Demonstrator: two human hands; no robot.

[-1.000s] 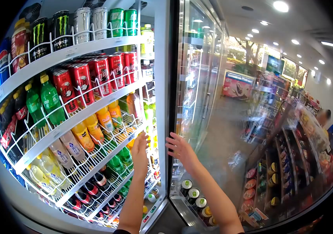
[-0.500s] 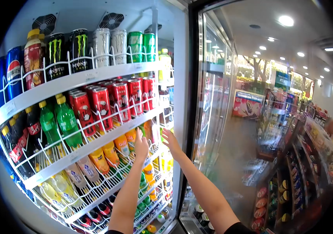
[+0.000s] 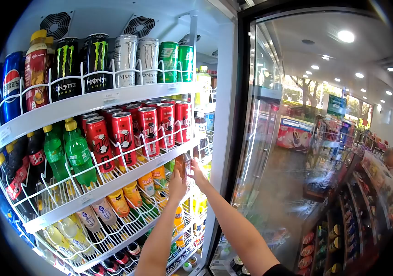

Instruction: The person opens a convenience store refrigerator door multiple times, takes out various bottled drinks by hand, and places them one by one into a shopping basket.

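Observation:
My left hand (image 3: 177, 185) is closed on a bottle of brownish-orange drink (image 3: 181, 164) at the right end of the third shelf in the fridge. From the other side, my right hand (image 3: 199, 174) grips the same bottle, its fingers partly hidden. The bottle's lower part is behind my hands, and its label cannot be read. Just left of it stand orange juice bottles (image 3: 146, 184) behind the white wire guard. Red cola cans (image 3: 148, 131) fill the shelf above.
Monster cans (image 3: 97, 60) and green cans line the top shelf. Green soda bottles (image 3: 78, 152) lean on the second. A glass door (image 3: 270, 184) stands open on the right, its black frame (image 3: 234, 138) close to my right forearm. Snack shelves (image 3: 343, 216) are beyond the glass.
Both hands were apart with spread fingers in front of the shelf. They have come together around the brownish-orange bottle. The view has shifted slightly.

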